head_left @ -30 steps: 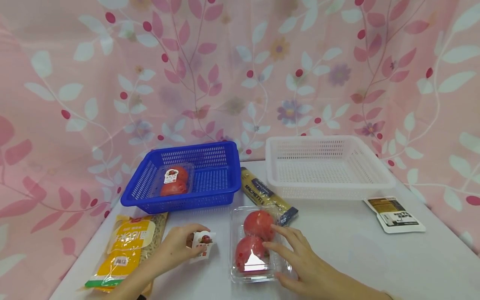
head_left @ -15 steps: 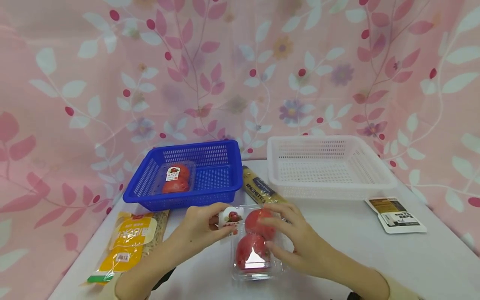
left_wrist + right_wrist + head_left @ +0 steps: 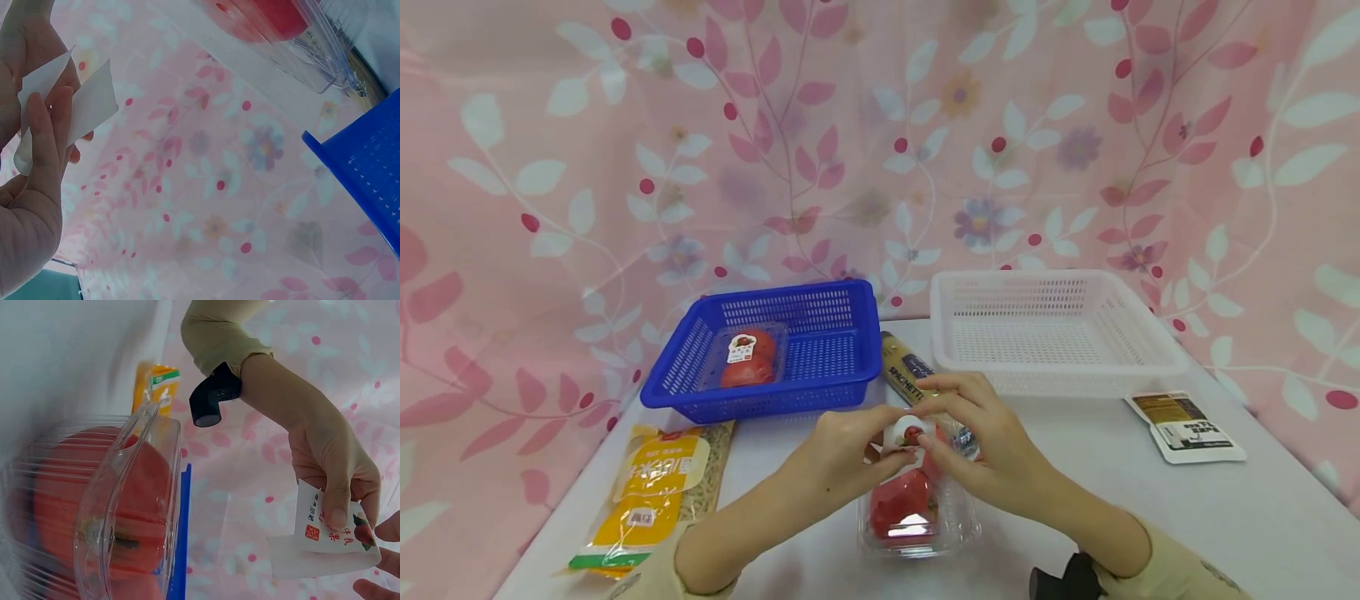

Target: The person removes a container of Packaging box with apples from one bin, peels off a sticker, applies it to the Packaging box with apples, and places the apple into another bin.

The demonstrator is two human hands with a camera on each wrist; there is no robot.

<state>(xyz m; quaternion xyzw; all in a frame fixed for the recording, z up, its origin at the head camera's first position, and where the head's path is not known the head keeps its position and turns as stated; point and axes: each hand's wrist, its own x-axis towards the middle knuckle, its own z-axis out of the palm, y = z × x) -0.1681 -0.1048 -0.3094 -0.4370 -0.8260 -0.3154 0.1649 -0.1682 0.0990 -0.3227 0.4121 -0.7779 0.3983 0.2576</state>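
Observation:
In the head view, my left hand (image 3: 853, 450) pinches a small white paper label (image 3: 907, 432) printed with a red fruit. My right hand (image 3: 981, 433) meets it from the other side, thumb and index finger at its edge. The right wrist view shows the label (image 3: 331, 531) bent into two leaves, red and black characters on the front. Its plain white back (image 3: 94, 103) faces the left wrist camera. Right below the hands a closed clear plastic clamshell box (image 3: 957, 533) stands on the table, holding two red tomatoes (image 3: 901, 504); the hands partly cover the upper one.
Behind, at left, a blue basket (image 3: 775, 408) holds another tomato box (image 3: 748, 358) bearing a similar label. A white basket (image 3: 1060, 383) stands back right. A spaghetti packet (image 3: 904, 371), a yellow bag (image 3: 655, 492) and a brown-and-white pouch (image 3: 1195, 433) lie on the table.
My left hand has carried the label rightward, from beside the clamshell box to over it. My right hand has left the box and come up to the label's edge.

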